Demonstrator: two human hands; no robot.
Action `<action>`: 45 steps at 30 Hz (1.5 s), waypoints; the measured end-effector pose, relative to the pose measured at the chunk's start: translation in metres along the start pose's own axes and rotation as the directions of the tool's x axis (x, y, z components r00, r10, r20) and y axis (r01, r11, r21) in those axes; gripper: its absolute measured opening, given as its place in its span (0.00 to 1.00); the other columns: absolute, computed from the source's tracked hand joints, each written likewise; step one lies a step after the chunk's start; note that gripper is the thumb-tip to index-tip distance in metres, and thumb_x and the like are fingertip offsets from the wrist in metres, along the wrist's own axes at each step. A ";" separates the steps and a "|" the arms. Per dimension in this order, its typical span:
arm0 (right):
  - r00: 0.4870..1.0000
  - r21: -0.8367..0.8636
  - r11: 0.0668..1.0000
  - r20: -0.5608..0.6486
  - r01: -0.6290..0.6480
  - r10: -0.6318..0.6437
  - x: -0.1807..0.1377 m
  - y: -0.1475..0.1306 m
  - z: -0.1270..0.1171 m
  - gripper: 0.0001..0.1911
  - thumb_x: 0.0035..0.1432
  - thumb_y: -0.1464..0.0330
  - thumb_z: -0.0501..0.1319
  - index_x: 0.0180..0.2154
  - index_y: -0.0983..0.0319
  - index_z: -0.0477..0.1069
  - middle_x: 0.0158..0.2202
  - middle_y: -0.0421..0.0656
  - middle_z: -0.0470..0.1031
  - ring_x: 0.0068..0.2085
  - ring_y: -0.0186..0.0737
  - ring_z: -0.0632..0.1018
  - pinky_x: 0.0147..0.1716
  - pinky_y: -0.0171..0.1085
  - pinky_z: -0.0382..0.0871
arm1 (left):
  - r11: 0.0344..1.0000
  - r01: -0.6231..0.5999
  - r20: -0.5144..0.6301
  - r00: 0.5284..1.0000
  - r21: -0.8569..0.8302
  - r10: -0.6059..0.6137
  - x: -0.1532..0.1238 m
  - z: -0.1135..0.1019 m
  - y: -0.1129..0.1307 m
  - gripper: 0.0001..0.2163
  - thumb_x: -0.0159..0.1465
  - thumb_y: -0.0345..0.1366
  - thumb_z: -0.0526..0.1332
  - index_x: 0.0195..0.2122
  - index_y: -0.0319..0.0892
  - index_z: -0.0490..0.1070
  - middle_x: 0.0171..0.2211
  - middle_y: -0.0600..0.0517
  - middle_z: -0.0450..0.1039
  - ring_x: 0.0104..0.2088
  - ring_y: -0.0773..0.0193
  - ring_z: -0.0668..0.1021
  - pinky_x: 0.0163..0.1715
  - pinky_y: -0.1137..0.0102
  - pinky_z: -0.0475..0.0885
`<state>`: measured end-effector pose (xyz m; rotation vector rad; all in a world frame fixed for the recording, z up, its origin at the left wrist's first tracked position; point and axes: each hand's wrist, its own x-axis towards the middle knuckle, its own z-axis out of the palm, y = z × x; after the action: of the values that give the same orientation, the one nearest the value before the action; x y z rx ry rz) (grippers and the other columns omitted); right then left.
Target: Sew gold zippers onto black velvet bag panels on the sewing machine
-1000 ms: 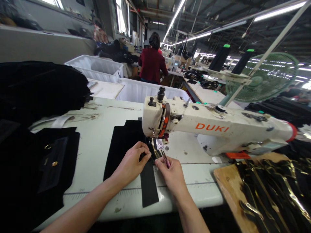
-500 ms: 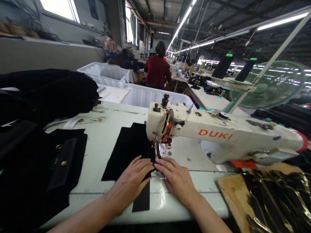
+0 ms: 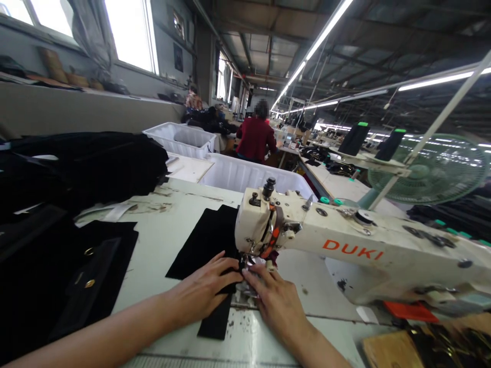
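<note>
My left hand (image 3: pixel 205 289) lies with fingers stretched out on a black fabric panel (image 3: pixel 205 237), its fingertips just in front of the sewing machine's needle area. A narrow black strip (image 3: pixel 215 319) comes out from under that hand towards me. My right hand (image 3: pixel 278 299) rests on the other side, fingers extended and fingertips at the presser foot, close to my left fingertips. The white sewing machine (image 3: pixel 307 235) stands over the panel's right edge. What lies beneath my right fingertips is mostly hidden.
Left lies a black fabric piece with gold-coloured hardware (image 3: pixel 107 271), below a dark fabric pile (image 3: pixel 115 158). White plastic bins (image 3: pixel 245 174) stand behind the table. At lower right, a wooden board (image 3: pixel 391 350) bears black pieces with shiny metal. A person in dark red (image 3: pixel 257 138) is farther back.
The view has tipped upward, so the machine sits lower in it. The panel and strip have turned slightly and moved farther in. My right fingertips have come closer to the presser foot.
</note>
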<state>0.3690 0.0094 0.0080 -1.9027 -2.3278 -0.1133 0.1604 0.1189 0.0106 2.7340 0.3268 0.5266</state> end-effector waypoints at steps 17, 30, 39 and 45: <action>0.999 0.048 0.998 0.022 0.031 -0.032 0.000 0.010 0.011 0.45 0.46 0.81 0.53 0.66 0.53 0.54 0.67 0.35 0.56 0.61 0.46 0.67 0.52 0.45 0.73 | 0.999 -0.018 -0.011 1.000 0.045 0.019 -0.002 0.005 -0.018 0.33 0.56 0.20 0.57 0.62 0.50 0.63 0.61 0.50 0.66 0.63 0.58 0.66 0.65 0.54 0.52; 0.997 0.066 0.995 -0.037 0.075 -0.073 -0.001 0.013 0.016 0.45 0.41 0.81 0.54 0.64 0.56 0.58 0.66 0.37 0.58 0.60 0.44 0.69 0.51 0.41 0.73 | 0.993 -0.070 -0.044 0.996 0.098 0.075 -0.002 0.003 -0.020 0.31 0.56 0.23 0.57 0.62 0.50 0.64 0.60 0.51 0.68 0.60 0.57 0.70 0.63 0.55 0.57; 0.995 0.022 0.997 -0.065 0.073 -0.072 -0.002 0.011 0.013 0.43 0.44 0.83 0.54 0.63 0.57 0.60 0.64 0.39 0.62 0.58 0.49 0.70 0.48 0.44 0.75 | 0.995 -0.028 0.041 0.999 0.095 0.025 0.006 -0.007 -0.014 0.29 0.56 0.21 0.58 0.59 0.47 0.68 0.58 0.49 0.71 0.60 0.55 0.70 0.63 0.55 0.57; 0.963 0.096 0.988 -0.254 0.118 -0.091 -0.004 0.007 0.009 0.23 0.53 0.82 0.54 0.49 0.61 0.72 0.50 0.44 0.76 0.50 0.46 0.75 0.42 0.39 0.76 | 0.996 0.074 0.032 0.997 -0.045 -0.073 0.004 0.007 -0.024 0.22 0.64 0.27 0.60 0.58 0.52 0.69 0.59 0.53 0.70 0.61 0.57 0.69 0.64 0.54 0.56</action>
<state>0.3766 0.0078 -0.0013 -1.6112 -2.2157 -0.2167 0.1628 0.1400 -0.0028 2.6714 0.4013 0.4673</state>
